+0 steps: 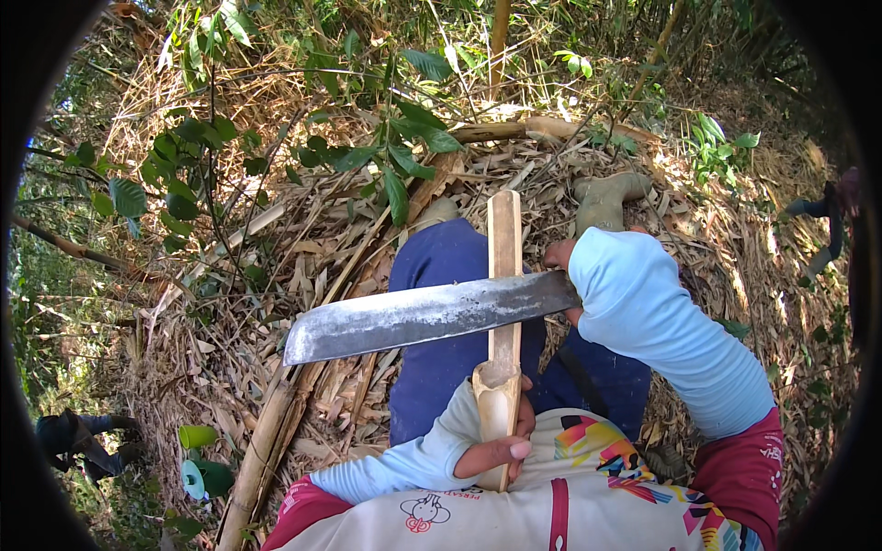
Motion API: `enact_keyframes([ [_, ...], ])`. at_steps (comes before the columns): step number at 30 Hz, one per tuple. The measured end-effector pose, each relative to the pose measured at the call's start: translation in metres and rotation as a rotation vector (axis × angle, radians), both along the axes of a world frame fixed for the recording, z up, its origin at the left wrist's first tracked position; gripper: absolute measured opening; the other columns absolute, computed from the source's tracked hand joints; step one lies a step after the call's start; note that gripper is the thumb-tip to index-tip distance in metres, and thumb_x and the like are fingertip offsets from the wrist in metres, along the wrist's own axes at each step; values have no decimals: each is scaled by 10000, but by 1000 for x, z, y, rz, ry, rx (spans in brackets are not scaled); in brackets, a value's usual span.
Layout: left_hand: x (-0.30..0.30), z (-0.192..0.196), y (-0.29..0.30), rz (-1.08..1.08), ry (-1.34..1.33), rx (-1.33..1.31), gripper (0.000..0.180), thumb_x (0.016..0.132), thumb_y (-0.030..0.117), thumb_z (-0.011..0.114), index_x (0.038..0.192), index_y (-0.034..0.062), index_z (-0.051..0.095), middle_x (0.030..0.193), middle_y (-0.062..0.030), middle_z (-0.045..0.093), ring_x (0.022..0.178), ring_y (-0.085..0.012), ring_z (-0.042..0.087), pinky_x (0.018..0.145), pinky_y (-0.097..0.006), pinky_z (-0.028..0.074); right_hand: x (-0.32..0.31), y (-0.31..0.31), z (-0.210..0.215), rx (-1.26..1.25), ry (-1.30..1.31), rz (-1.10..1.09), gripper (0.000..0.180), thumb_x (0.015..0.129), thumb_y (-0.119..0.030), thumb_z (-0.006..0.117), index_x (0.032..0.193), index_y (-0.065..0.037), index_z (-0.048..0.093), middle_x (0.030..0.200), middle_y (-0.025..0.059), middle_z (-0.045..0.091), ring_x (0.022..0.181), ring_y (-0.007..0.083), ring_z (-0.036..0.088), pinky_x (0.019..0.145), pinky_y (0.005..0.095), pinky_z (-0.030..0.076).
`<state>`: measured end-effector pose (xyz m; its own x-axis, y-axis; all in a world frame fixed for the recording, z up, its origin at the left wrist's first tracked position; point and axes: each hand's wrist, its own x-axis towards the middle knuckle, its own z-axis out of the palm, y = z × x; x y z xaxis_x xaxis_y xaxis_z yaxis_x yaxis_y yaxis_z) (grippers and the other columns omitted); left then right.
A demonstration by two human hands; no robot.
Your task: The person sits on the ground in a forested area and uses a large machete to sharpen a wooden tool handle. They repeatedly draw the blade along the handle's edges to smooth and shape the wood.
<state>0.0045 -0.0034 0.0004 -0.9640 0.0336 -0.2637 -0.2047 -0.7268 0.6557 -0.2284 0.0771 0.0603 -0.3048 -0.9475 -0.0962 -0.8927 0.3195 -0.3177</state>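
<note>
While the left hand [493, 456] grips the near end of a long, pale tan, split bamboo piece [504, 241], the right hand [559, 253], partly hidden by a light-blue sleeve [661, 321], is closed around the handle end of a broad, grey metal machete [404, 320]. The bamboo piece's long axis points away from the torso [459, 516], between dark-blue trouser legs [436, 257]; the machete crosses above it almost squarely, tip leftward. Of the 2 hands, the right is nearer the crossing; whether machete and bamboo touch, I cannot tell.

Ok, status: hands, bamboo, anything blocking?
Right hand gripping machete. Left hand around near end of split bamboo. Machete crosses bamboo, hiding part of its middle.
</note>
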Motion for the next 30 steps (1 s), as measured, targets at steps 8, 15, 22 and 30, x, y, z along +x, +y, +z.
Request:
enact_keyframes([
  [8, -1, -1, 0, 3, 13, 3, 584, 861, 36, 656, 1290, 48, 261, 872, -86, 531, 663, -165, 616, 600, -303, 523, -13, -8, -7, -92, -7, -97, 434, 626, -117, 796, 1036, -94, 654, 884, 126, 676, 819, 312, 672, 719, 374, 536],
  [15, 0, 0, 0, 2, 0, 20, 576, 858, 13, 642, 1290, 59, 265, 862, -79, 528, 653, -164, 613, 605, -303, 527, -22, -16, -4, -150, -17, -136, 424, 658, -96, 778, 1058, -76, 641, 896, 134, 673, 813, 298, 673, 726, 360, 530],
  [22, -2, 2, 1, 5, 18, 19, 585, 846, 20, 658, 1289, 61, 277, 837, -71, 525, 640, -158, 605, 603, -304, 525, -47, -34, -2, -156, 27, -229, 380, 703, -98, 754, 1060, -74, 626, 878, 154, 661, 783, 305, 649, 704, 373, 506],
  [30, -3, 2, 1, 13, 22, 2, 634, 844, 47, 668, 1327, 51, 258, 835, -71, 527, 643, -155, 601, 612, -306, 521, -43, -6, -19, -290, -143, -285, 307, 781, -148, 703, 1061, -60, 610, 796, 135, 637, 711, 258, 616, 680, 356, 486],
])
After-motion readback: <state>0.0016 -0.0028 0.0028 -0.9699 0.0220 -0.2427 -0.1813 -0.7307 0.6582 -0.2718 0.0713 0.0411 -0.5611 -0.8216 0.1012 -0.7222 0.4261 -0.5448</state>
